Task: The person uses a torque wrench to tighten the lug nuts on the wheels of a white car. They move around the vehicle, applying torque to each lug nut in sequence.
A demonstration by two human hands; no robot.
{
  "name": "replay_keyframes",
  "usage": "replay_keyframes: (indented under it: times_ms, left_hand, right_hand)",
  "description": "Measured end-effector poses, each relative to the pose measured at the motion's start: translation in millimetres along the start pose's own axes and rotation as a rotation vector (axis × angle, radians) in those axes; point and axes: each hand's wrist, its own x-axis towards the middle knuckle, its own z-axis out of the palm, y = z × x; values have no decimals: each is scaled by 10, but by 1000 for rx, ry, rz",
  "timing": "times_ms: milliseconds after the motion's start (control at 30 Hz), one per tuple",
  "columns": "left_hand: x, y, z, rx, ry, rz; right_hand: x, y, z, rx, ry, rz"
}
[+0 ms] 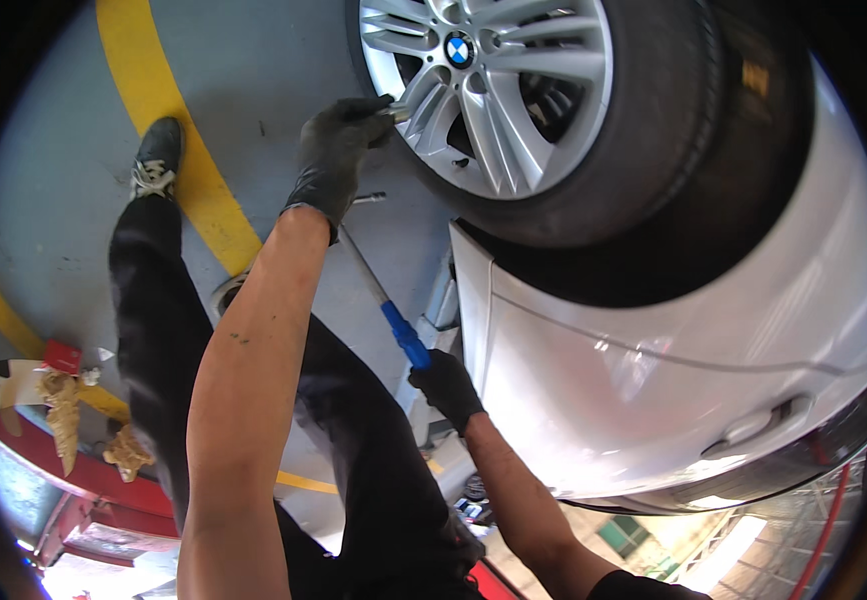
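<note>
Near the wheel's rim, my left hand (335, 145), in a black glove, pinches a short silver socket (396, 112) between its fingertips. The socket is close to the spokes of the silver alloy wheel (501, 120); I cannot tell whether it touches them. My black-gloved right hand (448, 390) is closed round the lower end of a long wrench's blue handle (405, 335). Its steel shaft (361, 262) slants up and left, passing partly behind my left wrist. A small metal end (368, 197) sticks out to the right of that wrist, seemingly the wrench's head.
The tyre (643, 120) sits in the arch of a white car body (653, 390) on the right. Yellow lines (208, 200) cross the grey floor (243, 60). Torn brown paper (61, 410) and a red packet (62, 356) lie at lower left, beside a red edge (123, 490).
</note>
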Motion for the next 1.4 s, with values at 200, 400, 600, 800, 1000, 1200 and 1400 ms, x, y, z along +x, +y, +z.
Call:
replay_keyframes:
  times_ms: [200,400,600,800,1000,1200,1400]
  left_hand:
    - [481,-234,129,-84,67,0]
    - [807,-208,535,-93,73,-136]
    - [1136,67,591,-210,157,-164]
    - [1356,-65,513,-99,305,-110]
    - [1634,-294,589,-90,397,-51]
    - [1723,-263,711,-130,331,-152]
    - [1789,-254,720,338,300,43]
  right_hand:
    - [435,-924,-208,-154,-175,76]
    - [565,-1319,-510,-297,-210,201]
    - [698,-1675,-776,-404,-264,137]
    - [827,-1637,-834,-383,-267,190]
    - [882,-1952,-914,-448,-326,275]
    - [882,-1906,-950,-480,-325,180]
    - [919,-1842,-1024,-458,-312,146]
